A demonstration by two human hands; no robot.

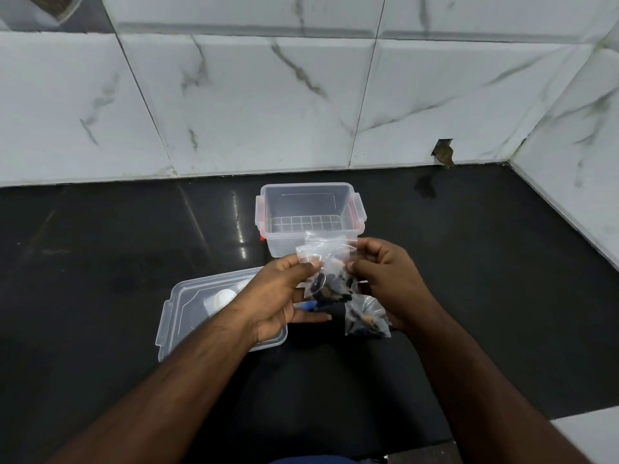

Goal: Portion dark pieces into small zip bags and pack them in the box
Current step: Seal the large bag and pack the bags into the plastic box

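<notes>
A small clear zip bag with dark pieces in its lower half hangs between my hands, just in front of the box. My left hand pinches its left edge and my right hand pinches its right edge near the top. A second filled zip bag lies on the dark counter under my right hand. The clear plastic box with red side clips stands open behind the bags, and nothing shows inside it.
The box's clear lid lies on the black counter to the left, partly under my left forearm, with a white round thing on it. A small blue object peeks out below my left hand. White marble-tiled walls close the back and right.
</notes>
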